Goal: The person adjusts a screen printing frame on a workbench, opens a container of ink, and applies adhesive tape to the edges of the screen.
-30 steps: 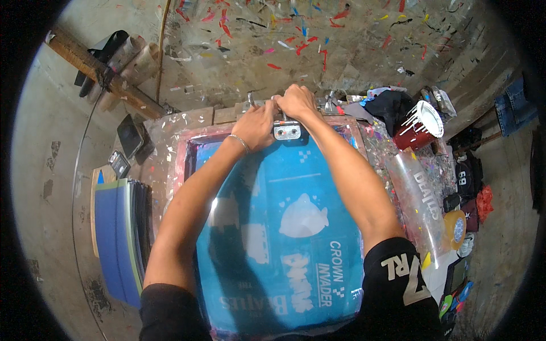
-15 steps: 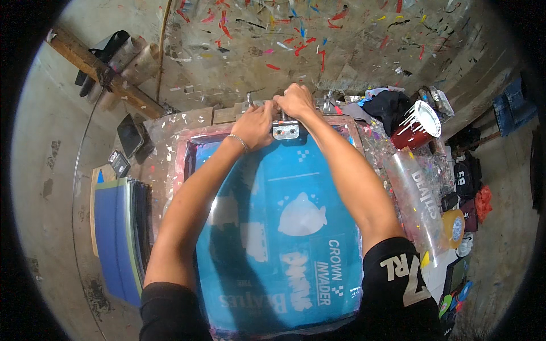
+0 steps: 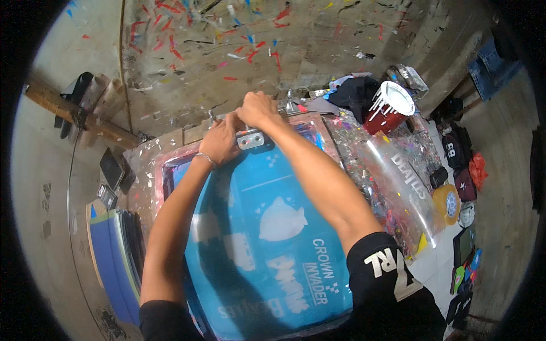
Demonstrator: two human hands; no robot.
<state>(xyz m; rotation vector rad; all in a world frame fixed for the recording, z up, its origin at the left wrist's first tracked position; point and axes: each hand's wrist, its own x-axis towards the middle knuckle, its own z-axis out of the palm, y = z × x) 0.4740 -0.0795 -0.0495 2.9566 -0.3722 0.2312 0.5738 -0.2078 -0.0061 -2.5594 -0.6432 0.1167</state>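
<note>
A silk-screen frame (image 3: 331,149) with blue mesh (image 3: 250,170) and several pale stencil shapes lies in front of me. At its far edge sits a metal hinge clamp (image 3: 251,141) with a plate and two screw heads. My left hand (image 3: 220,138) is closed at the clamp's left side, its thumb and fingertips meeting by the clamp's upper part. My right hand (image 3: 259,110) is curled shut over the clamp's top from behind. What its fingers wrap round is mostly hidden. Both forearms reach across the mesh.
On the right are a red paint can (image 3: 391,108) with white drips, a clear printed film (image 3: 401,182) and a tape roll (image 3: 446,204). A stack of blue boards (image 3: 114,256) stands left, below a dark phone-like slab (image 3: 112,169). A paint-smeared wall (image 3: 227,51) rises behind.
My view has swung to the right and tilted, so the scene sits further left in the picture. Both hands stay at the clamp; the right hand has turned slightly.
</note>
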